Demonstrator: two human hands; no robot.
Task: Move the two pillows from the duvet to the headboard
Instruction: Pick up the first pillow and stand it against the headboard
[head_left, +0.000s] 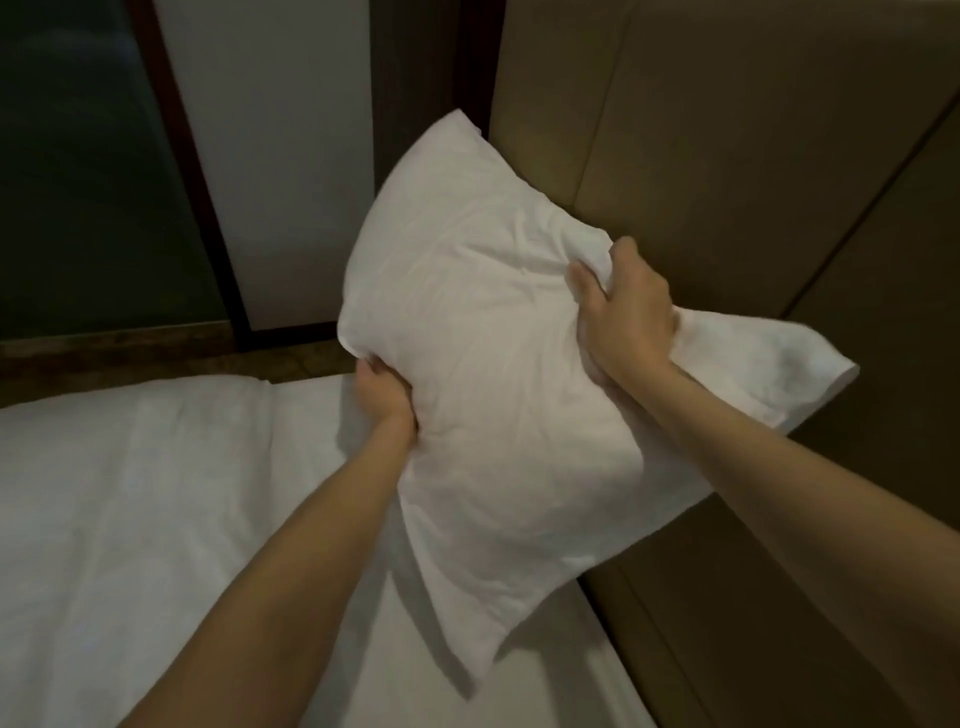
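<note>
A white pillow (483, 364) hangs in the air above the bed, tilted, with its far edge close to the brown padded headboard (727, 156). My left hand (387, 400) grips its left edge from below. My right hand (623, 312) clutches the cloth on its right side, with a loose flap of pillowcase trailing out behind that hand. The white duvet (130, 493) covers the bed at the lower left. Only one pillow is in view.
The white sheet (545, 675) shows between the duvet and the headboard at the bottom. A dark glass panel (78, 182) and a pale door or panel with a dark frame (291, 182) stand beyond the bed at the upper left.
</note>
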